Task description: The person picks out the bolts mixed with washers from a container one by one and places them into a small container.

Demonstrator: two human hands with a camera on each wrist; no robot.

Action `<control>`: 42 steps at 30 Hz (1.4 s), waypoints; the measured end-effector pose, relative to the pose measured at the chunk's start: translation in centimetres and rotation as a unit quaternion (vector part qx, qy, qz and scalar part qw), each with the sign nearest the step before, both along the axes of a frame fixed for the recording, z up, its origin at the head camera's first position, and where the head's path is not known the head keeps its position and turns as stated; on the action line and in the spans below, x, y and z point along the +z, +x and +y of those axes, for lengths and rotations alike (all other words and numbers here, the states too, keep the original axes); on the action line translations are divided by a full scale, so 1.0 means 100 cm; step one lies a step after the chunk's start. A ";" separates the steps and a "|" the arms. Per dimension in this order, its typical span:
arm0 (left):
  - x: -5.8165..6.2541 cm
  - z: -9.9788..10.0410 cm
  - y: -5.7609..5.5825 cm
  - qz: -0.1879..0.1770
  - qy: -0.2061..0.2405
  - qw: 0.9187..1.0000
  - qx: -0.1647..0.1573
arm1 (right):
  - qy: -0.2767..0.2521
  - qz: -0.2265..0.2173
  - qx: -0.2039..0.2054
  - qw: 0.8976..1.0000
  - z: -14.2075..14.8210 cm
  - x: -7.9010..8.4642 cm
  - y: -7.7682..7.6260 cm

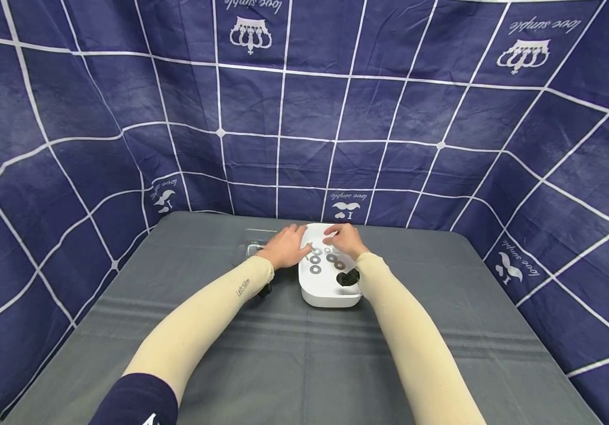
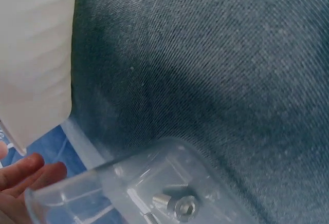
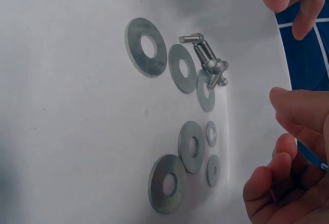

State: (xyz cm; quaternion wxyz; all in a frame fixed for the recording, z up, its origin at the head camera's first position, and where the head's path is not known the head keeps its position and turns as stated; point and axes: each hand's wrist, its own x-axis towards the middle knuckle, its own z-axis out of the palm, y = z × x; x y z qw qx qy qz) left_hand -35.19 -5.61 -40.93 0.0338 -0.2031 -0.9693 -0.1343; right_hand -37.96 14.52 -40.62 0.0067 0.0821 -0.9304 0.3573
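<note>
A white plastic box [image 1: 331, 300] lies with its flat surface upward, bearing several flat metal washers [image 3: 146, 47] of different sizes. Beside the washers is a small heap of metal screws [image 3: 207, 57]. My left hand [image 1: 285, 247] is at the left rim of the box, its fingers extended; whether it bears on the rim is hard to tell. Over the far right part hovers my right hand [image 1: 346, 239]. In the right wrist view its thumb and loosely bent fingers [image 3: 277, 165] stand apart, with nothing visible between them.
Left of the white box, partly behind my left hand, stands a clear plastic box [image 2: 169, 154] with several screws inside. Grey cloth [image 1: 304, 366] covers the table. A blue checked curtain [image 1: 310, 106] closes off the back and sides.
</note>
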 end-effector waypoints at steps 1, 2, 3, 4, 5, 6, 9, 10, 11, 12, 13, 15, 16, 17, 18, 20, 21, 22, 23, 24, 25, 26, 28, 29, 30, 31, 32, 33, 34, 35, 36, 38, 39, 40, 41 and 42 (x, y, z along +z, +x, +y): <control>-0.001 0.000 0.000 -0.003 0.005 1.000 -0.001 | 0.001 -0.001 0.000 1.000 -0.001 -0.001 0.000; -0.002 0.000 0.001 -0.004 0.006 1.000 -0.002 | 0.001 -0.003 0.001 1.000 -0.001 -0.002 0.000; -0.003 0.000 0.001 -0.005 0.006 1.000 -0.002 | 0.003 -0.003 0.003 1.000 -0.001 -0.003 0.000; -0.004 0.001 0.001 -0.008 0.009 1.000 -0.001 | 0.004 -0.004 0.005 1.000 -0.002 -0.004 -0.001; -0.005 0.001 0.002 -0.011 0.011 1.000 0.001 | 0.006 -0.003 0.008 1.000 -0.002 -0.006 -0.002; -0.006 0.001 0.003 -0.013 0.012 1.000 0.003 | 0.008 -0.003 0.010 1.000 -0.002 -0.008 -0.003; -0.007 0.002 0.003 -0.018 0.007 1.000 0.007 | 0.009 -0.001 0.009 1.000 -0.003 -0.012 -0.006; -0.007 0.003 0.004 -0.018 0.007 1.000 0.008 | 0.007 -0.001 0.007 1.000 -0.003 -0.013 -0.006; -0.008 0.003 0.003 -0.018 0.007 1.000 0.008 | 0.003 0.001 0.003 1.000 -0.003 -0.014 -0.007; -0.007 0.004 0.003 -0.016 0.006 1.000 0.007 | -0.001 0.002 -0.001 1.000 -0.004 -0.014 -0.007; -0.008 0.005 0.003 -0.015 0.003 1.000 0.007 | -0.008 0.002 -0.005 1.000 -0.004 -0.015 -0.007; -0.008 0.007 0.003 -0.014 -0.003 1.000 0.007 | -0.016 0.004 -0.009 1.000 -0.005 -0.016 -0.007; -0.007 0.007 0.003 -0.016 -0.006 1.000 0.008 | -0.020 0.003 -0.011 1.000 -0.005 -0.016 -0.006; -0.008 0.008 0.003 -0.016 -0.009 1.000 0.010 | -0.022 0.004 -0.011 1.000 -0.006 -0.017 -0.007; -0.008 0.008 0.003 -0.016 -0.016 1.000 0.012 | -0.023 0.003 -0.012 1.000 -0.006 -0.017 -0.007; -0.007 0.009 0.004 -0.018 -0.021 0.999 0.019 | -0.029 0.003 -0.014 0.999 -0.008 -0.019 -0.008; -0.007 0.009 0.004 -0.016 -0.022 0.999 0.022 | -0.035 0.002 -0.018 0.999 -0.008 -0.019 -0.008; -0.008 0.010 0.004 -0.013 -0.021 0.999 0.025 | -0.039 0.003 -0.023 0.999 -0.008 -0.020 -0.009; -0.008 0.010 0.005 -0.009 -0.020 0.999 0.027 | -0.043 0.002 -0.027 0.999 -0.008 -0.021 -0.009; -0.008 0.010 0.005 -0.006 -0.020 0.999 0.030 | -0.048 0.000 -0.033 0.998 -0.008 -0.021 -0.009; -0.008 0.011 0.005 -0.004 -0.017 0.999 0.032 | -0.052 -0.001 -0.039 0.998 -0.008 -0.023 -0.010; -0.009 0.011 0.006 -0.002 -0.017 0.999 0.033 | -0.053 -0.001 -0.042 0.998 -0.008 -0.024 -0.010; -0.010 0.011 0.006 0.000 -0.022 0.999 0.036 | -0.051 -0.005 -0.046 0.998 -0.008 -0.026 -0.010; -0.010 0.012 0.006 0.000 -0.024 0.999 0.037 | -0.047 -0.006 -0.046 0.998 -0.008 -0.027 -0.010; -0.010 0.012 0.006 0.001 -0.027 0.999 0.039 | -0.045 -0.005 -0.045 0.998 -0.008 -0.028 -0.010; -0.011 0.012 0.006 0.003 -0.028 0.999 0.040 | -0.044 -0.005 -0.043 0.998 -0.008 -0.028 -0.010; -0.011 0.012 0.006 0.005 -0.028 0.999 0.041 | -0.043 -0.007 -0.042 0.998 -0.008 -0.028 -0.010; -0.010 0.012 0.006 0.008 -0.027 0.999 0.041 | -0.048 -0.014 -0.043 0.998 -0.008 -0.029 -0.009; -0.010 0.012 0.006 0.009 -0.024 0.999 0.041 | -0.048 -0.019 -0.043 0.998 -0.009 -0.029 -0.009; -0.010 0.012 0.007 0.011 -0.020 0.999 0.041 | -0.049 -0.023 -0.042 0.998 -0.009 -0.030 -0.010; -0.009 0.012 0.007 0.012 -0.016 0.999 0.040 | -0.048 -0.027 -0.044 0.998 -0.009 -0.030 -0.009; -0.010 0.013 0.007 0.009 -0.013 0.999 0.040 | -0.049 -0.045 -0.044 0.997 -0.010 -0.032 -0.010; -0.010 0.013 0.008 0.008 -0.012 0.999 0.041 | -0.051 -0.054 -0.043 0.996 -0.011 -0.032 -0.009; -0.010 0.013 0.008 0.007 -0.012 0.999 0.043 | -0.050 -0.062 -0.042 0.996 -0.012 -0.032 -0.009; -0.010 0.014 0.008 0.007 -0.013 0.999 0.044 | -0.052 -0.070 -0.042 0.995 -0.013 -0.032 -0.009; -0.010 0.014 0.009 0.007 -0.014 0.999 0.045 | -0.052 -0.077 -0.044 0.995 -0.013 -0.032 -0.009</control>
